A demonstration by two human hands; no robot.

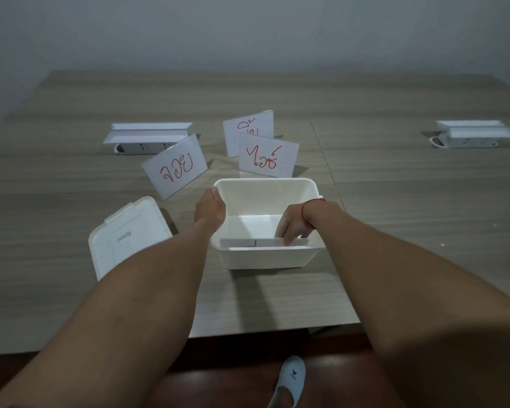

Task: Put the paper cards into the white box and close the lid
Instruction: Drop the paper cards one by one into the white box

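- Reaching my right hand (pixel 293 223) down into the white box (pixel 265 254), fingers pinched on a paper card (pixel 248 243) that stands on edge against the near wall.
- My left hand (pixel 211 206) grips the box's left rim near the far corner, fingers curled over the edge; how tightly, I cannot tell.
- A red string (pixel 309 206) circles my right wrist.
- The box sits open on the wooden table (pixel 395 201); its lid (pixel 127 234) lies separate, just left of the box, partly under my left forearm.
- Three folded cards stand beyond the box: left card (pixel 175 169) tilted, middle card (pixel 268 157) upright just behind the far rim, back card (pixel 248 128) behind it. All carry red handwriting.
- Farther out: a power strip (pixel 142 147) at far left, another power strip (pixel 468 141) far right.
- Below the table edge, a white slipper (pixel 290 378).
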